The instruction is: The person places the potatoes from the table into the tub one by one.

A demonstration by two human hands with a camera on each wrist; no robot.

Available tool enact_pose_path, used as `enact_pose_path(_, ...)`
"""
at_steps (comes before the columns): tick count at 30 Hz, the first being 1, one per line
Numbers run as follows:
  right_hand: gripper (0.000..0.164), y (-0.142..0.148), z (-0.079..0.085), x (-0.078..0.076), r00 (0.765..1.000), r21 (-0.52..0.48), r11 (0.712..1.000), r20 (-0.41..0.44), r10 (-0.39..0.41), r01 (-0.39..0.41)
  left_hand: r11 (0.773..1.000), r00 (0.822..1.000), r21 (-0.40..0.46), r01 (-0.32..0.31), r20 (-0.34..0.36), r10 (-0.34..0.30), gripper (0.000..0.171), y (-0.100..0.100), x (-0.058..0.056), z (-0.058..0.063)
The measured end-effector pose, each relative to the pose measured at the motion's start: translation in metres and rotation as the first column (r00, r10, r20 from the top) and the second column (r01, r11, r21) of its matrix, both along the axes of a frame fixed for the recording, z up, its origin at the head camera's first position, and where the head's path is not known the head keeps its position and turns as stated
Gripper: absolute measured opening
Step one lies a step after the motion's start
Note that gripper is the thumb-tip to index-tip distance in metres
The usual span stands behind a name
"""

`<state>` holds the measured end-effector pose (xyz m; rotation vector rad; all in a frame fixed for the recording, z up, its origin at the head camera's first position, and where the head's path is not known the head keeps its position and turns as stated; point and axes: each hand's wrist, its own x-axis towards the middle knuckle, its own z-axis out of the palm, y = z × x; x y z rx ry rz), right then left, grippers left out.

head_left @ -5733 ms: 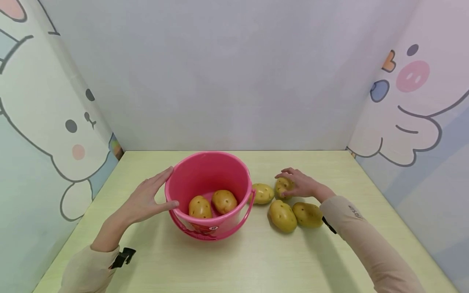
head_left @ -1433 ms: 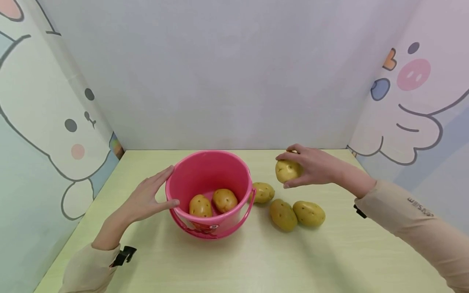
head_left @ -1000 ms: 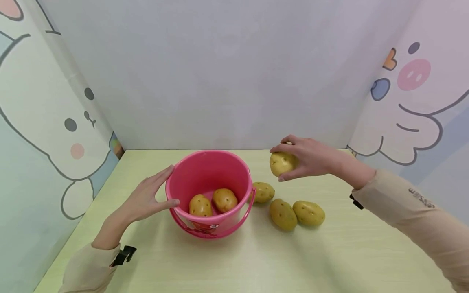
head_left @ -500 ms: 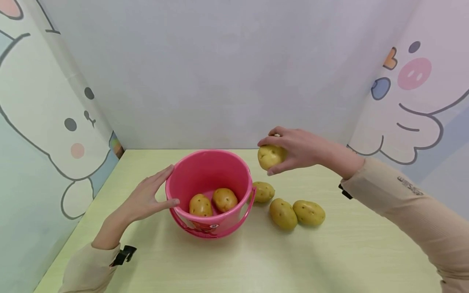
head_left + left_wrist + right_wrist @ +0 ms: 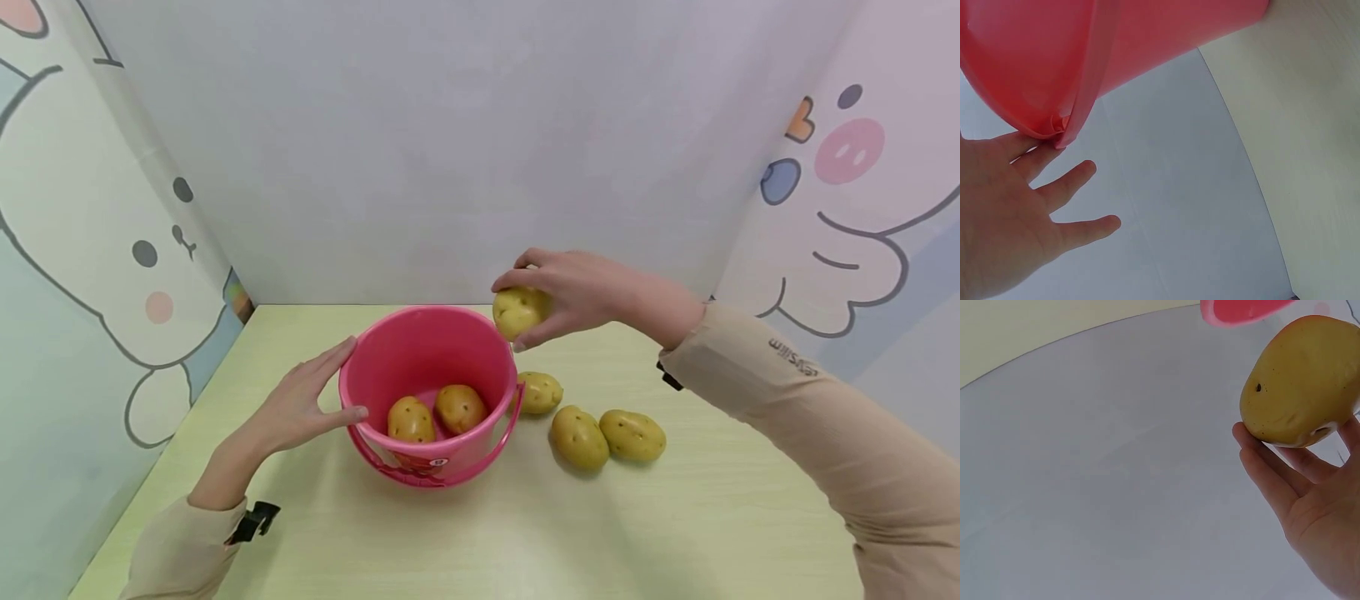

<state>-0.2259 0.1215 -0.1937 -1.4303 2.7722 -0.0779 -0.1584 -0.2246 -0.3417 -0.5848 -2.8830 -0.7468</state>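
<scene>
A pink bucket (image 5: pixel 427 333) stands on the table with two potatoes (image 5: pixel 410 419) inside it. My left hand (image 5: pixel 300 410) rests against its left rim, thumb on the front rim and fingers spread along the side. The left wrist view has these fingers (image 5: pixel 1066 187) extended, some at the handle joint. My right hand (image 5: pixel 581 292) grips a yellow potato (image 5: pixel 517 313) between thumb and fingers, raised at the bucket's right back rim. Seen from the right wrist, that potato (image 5: pixel 1304 381) sits against the fingertips, with part of the bucket (image 5: pixel 1241 309) above.
Three more potatoes lie right of the bucket: one beside its wall (image 5: pixel 540 393), one in front (image 5: pixel 580 439) and one further right (image 5: pixel 633 436). The bucket's handle (image 5: pixel 506 442) hangs down in front. A grey wall (image 5: pixel 480 167) closes the table's back.
My right hand picked the potato up from the table, raised it and carried it left to the bucket's right rim. My left hand and the bucket have stayed in place.
</scene>
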Motion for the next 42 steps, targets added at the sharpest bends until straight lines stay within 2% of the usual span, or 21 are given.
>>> enact_pose_path(9, 0.065, -0.029, 0.002, 0.000, 0.998, 0.065, 0.998, 0.066, -0.003, -0.001, 1.000, 1.000, 0.008, 0.006, 0.000, -0.006, 0.089, 0.000, 0.000, 0.001)
enact_pose_path(25, 0.062, -0.073, -0.004, -0.006, 0.982, 0.140, 0.990, 0.191, 0.000, -0.027, 1.000, 1.000, 0.007, 0.006, 0.007, -0.006, 0.089, 0.001, 0.000, 0.000)
enact_pose_path(31, 0.060, -0.088, -0.009, -0.011, 0.969, 0.173, 0.985, 0.244, -0.037, -0.006, 1.000, 1.000, 0.009, 0.008, 0.011, -0.008, 0.089, 0.001, 0.001, 0.002)
enact_pose_path(42, 0.061, -0.109, -0.018, -0.019, 0.930, 0.200, 0.977, 0.339, -0.140, 0.074, 1.000, 1.000, 0.010, 0.008, 0.007, -0.008, 0.088, 0.001, 0.001, 0.001)
